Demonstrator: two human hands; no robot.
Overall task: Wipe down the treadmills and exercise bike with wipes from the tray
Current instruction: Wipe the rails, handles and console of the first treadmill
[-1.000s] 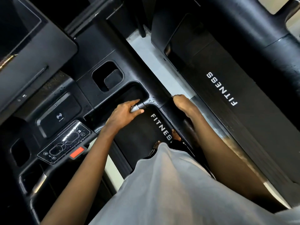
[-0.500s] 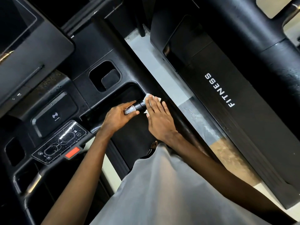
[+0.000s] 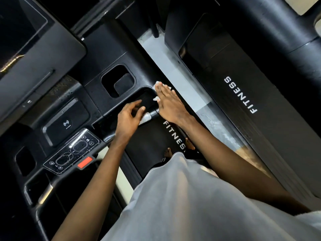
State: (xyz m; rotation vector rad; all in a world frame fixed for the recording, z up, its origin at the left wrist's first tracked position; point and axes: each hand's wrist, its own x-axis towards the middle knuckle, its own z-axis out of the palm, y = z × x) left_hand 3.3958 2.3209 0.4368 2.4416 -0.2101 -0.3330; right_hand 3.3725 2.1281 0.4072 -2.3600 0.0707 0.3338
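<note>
I stand on a black treadmill (image 3: 111, 54) and look down at its console. My right hand (image 3: 169, 103) lies flat with straight fingers on a white wipe (image 3: 157, 83), pressing it onto the console's right edge beside a shallow tray recess (image 3: 145, 100). Only bits of the wipe show past my fingertips and thumb. My left hand (image 3: 129, 117) hovers with loosely spread fingers just above the silver-ended handle grip (image 3: 147, 117) and holds nothing. A second treadmill (image 3: 243, 94) marked FITNESS stands to the right.
The control panel (image 3: 72, 151) with a red stop tab (image 3: 85, 162) sits at lower left, a wireless charging pad (image 3: 66, 122) above it, a cup holder (image 3: 118, 81) and the dark screen (image 3: 34, 39) farther up. A pale floor strip (image 3: 175, 72) separates the two treadmills.
My left hand has let go of the handle grip and lifted off it. My right hand slid the wipe up along the console edge, away from the grip.
</note>
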